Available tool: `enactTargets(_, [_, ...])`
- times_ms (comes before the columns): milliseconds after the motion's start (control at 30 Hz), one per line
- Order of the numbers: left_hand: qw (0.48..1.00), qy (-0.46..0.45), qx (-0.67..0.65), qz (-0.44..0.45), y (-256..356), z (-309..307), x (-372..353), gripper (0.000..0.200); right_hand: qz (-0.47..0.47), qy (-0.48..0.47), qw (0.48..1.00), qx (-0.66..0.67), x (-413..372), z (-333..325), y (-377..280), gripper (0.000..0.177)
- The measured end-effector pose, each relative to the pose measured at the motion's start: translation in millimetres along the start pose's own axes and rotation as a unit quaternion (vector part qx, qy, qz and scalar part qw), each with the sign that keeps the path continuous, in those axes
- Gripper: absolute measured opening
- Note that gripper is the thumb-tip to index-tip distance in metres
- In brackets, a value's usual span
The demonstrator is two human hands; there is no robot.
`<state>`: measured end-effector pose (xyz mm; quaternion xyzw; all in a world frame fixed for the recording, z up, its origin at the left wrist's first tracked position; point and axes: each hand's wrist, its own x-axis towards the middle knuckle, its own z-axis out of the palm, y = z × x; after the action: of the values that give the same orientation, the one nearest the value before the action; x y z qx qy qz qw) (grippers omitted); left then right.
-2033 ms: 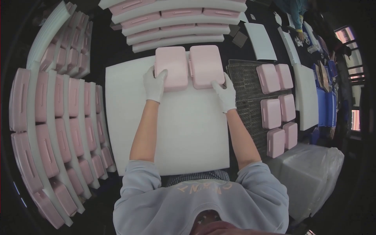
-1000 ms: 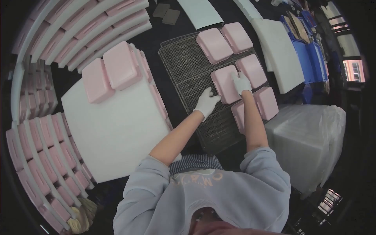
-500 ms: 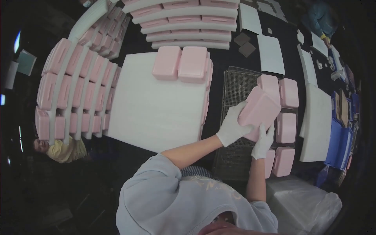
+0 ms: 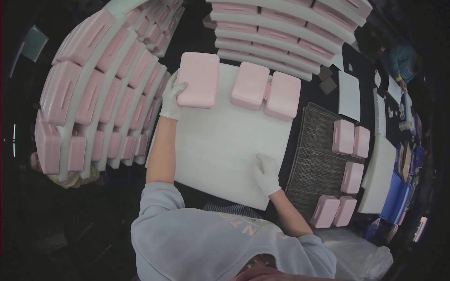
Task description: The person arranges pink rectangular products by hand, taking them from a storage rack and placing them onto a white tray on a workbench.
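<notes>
A pink case (image 4: 199, 80) is gripped at its left side by my white-gloved left hand (image 4: 172, 96), over the far left corner of the white foam sheet (image 4: 220, 154). Two more pink cases (image 4: 251, 85) lie side by side on the sheet's far edge, to the right of the held one. My gloved right hand (image 4: 267, 174) hovers near the sheet's right edge with fingers partly spread and holds nothing. Right of it, a dark wire mesh rack (image 4: 311, 157) carries several pink cases (image 4: 352, 178) along its right side.
Layered stacks of pink cases and foam rise at the left (image 4: 84, 93) and at the back (image 4: 281, 33). A co-worker (image 4: 401, 63) is at the far right. Blue bins (image 4: 398, 192) stand on the right, and clear plastic wrap (image 4: 356, 253) lies near the front right.
The pink case held in both hands has moved left, from the mesh rack to the foam sheet. My right hand has let go of it. The view has turned left.
</notes>
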<state>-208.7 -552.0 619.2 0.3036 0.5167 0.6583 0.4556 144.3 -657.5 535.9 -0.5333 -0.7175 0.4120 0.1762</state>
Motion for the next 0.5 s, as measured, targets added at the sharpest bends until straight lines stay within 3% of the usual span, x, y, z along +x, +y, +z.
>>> enactTargets(100, [0.998, -0.041, -0.041, -0.035, -25.5, -12.0, 55.8, 0.066, -0.057, 0.038, 0.997, -0.02, 6.0, 4.7, 2.8, 0.034])
enactTargets(200, [0.992, -0.063, -0.049, -0.096, -45.5, -5.9, 80.2, 0.055, -0.049, 0.059, 0.997, -0.011, 6.6, 4.9, -0.9, 0.028])
enactTargets(300, [0.984, -0.073, -0.055, -0.153, -77.7, -11.8, 102.9, 0.071, -0.019, 0.07, 0.997, -0.01, 9.0, 4.5, -6.9, 0.024])
enactTargets(500, [0.982, -0.065, -0.038, -0.172, -78.4, -4.7, 95.7, 0.067, 0.048, 0.025, 0.998, -0.026, 9.7, -3.5, -20.8, 0.028])
